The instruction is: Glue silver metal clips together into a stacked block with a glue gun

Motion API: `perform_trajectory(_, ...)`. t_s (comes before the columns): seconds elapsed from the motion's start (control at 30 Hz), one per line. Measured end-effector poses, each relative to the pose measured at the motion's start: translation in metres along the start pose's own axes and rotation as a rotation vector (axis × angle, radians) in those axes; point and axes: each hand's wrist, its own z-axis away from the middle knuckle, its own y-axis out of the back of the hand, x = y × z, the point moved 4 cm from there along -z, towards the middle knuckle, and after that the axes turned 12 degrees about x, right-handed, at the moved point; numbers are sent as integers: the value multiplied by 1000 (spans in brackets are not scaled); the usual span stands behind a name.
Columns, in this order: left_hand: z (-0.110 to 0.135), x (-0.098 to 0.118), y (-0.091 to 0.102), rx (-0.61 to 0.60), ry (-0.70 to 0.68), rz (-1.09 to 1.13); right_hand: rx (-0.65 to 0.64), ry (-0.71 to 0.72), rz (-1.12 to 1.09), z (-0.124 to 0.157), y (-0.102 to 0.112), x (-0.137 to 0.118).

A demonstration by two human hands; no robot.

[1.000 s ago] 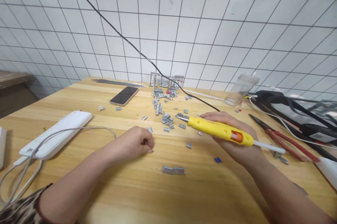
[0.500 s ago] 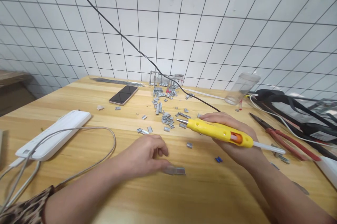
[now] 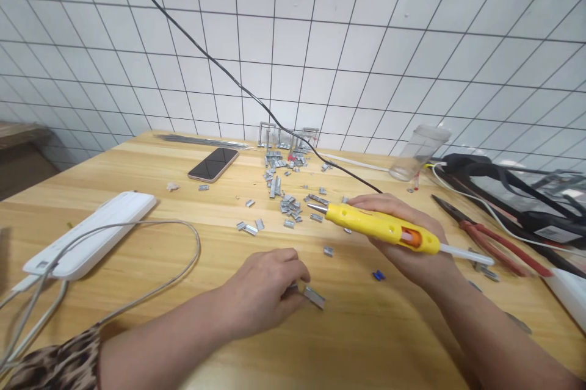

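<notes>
My right hand (image 3: 407, 231) is wrapped round a yellow glue gun (image 3: 379, 225), its metal nozzle pointing left. A white glue stick (image 3: 467, 254) sticks out of its rear end. My left hand (image 3: 274, 283) is low over the table's near middle, fingers pinched on a small grey metal strip (image 3: 315, 299). The strip's right end juts out; my fingers hide the rest. Just beyond that hand lie loose bits of metal channel (image 3: 249, 229), with a single metal piece (image 3: 328, 251) nearer the nozzle. A blue piece (image 3: 378, 275) rests below the glue gun.
Several metal pieces (image 3: 289, 204) are scattered across the wooden table (image 3: 220, 353). A phone (image 3: 213, 164) and a white power strip (image 3: 91, 234) with cables lie left. Red-handled pliers (image 3: 489, 240) and a clear jar (image 3: 420, 152) stand right. A black cord (image 3: 238, 85) crosses the view.
My left hand has closed on the metal strip and tilted it, its right end now angled downward. My right hand keeps hold of the glue gun in nearly the same place.
</notes>
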Motion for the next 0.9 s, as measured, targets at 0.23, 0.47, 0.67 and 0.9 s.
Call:
perform_trajectory(0.23,1,2,-1,-7,-34,9,0,1,1,0,0,-3)
perform_trajectory(0.47,-1,5,-2,1,-45,32,-2,4,3,-1,0,-3)
perform_trajectory(0.67,0,4,-4,-3,-32,32,-6,-10,16,-1,0,-5)
perform_trajectory(0.9,0,-10,7,91,72,-53,-38,32,40,-1,2,-5)
